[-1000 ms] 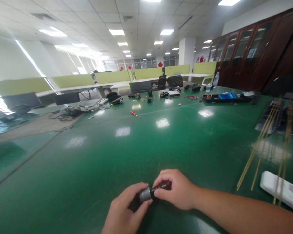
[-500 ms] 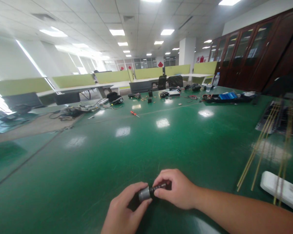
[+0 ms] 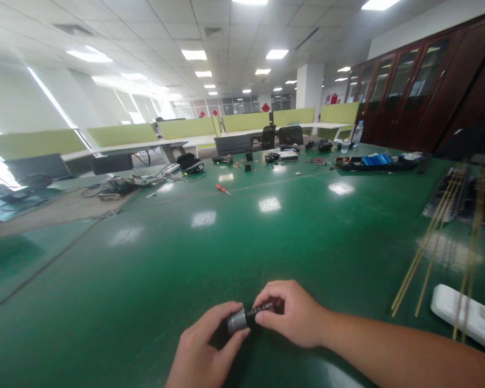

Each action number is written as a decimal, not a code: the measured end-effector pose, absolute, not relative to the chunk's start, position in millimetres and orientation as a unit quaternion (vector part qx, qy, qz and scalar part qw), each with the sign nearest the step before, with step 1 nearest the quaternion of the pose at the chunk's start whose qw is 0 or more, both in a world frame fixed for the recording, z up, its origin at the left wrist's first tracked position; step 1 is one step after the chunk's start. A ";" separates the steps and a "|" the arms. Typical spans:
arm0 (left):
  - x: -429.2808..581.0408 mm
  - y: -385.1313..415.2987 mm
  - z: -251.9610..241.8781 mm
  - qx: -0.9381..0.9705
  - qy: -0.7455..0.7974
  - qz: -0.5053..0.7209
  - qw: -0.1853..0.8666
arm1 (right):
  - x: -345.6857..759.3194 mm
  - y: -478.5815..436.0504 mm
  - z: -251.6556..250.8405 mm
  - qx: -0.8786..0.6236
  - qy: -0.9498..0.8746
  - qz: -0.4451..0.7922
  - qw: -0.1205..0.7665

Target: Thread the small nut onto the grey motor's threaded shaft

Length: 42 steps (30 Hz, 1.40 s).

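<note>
Low in the middle of the head view, my left hand [image 3: 204, 347] is closed around a small grey metal cylinder [image 3: 237, 320], thumb and fingers pinching its end. My right hand [image 3: 293, 312] is closed on a thin dark threaded rod [image 3: 262, 309] that sticks out of the cylinder to the right. Both hands hover just above the green table [image 3: 210, 253], close to its near edge. The far end of the rod is hidden inside my right fingers.
Several thin brass rods [image 3: 426, 253] lie at the right, crossing a white flat object [image 3: 464, 315]. A red screwdriver [image 3: 222, 188] lies mid-table. Farther back are cables [image 3: 121, 186], small dark parts [image 3: 281, 156] and a black tray with blue items [image 3: 374, 160]. Dark wooden cabinets [image 3: 420, 86] stand at the right.
The hands and the cylinder have shifted very slightly to the left and down; the grip looks the same.
</note>
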<state>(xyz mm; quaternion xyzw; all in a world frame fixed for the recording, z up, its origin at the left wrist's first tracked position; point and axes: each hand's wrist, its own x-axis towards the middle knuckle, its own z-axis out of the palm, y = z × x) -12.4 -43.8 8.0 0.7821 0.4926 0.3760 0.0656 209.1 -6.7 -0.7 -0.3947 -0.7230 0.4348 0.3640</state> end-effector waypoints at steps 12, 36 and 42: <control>-10.3 -45.5 6.7 0.775 0.501 0.378 0.070 | 208.9 -6.3 -3.4 -0.396 -0.712 0.448 0.368; -14.1 -44.6 7.4 0.773 0.503 0.381 0.059 | 209.0 -5.7 -3.3 -0.403 -0.702 0.455 0.371; -14.9 -44.7 6.3 0.772 0.508 0.377 0.062 | 209.2 -4.8 -3.3 -0.402 -0.703 0.455 0.371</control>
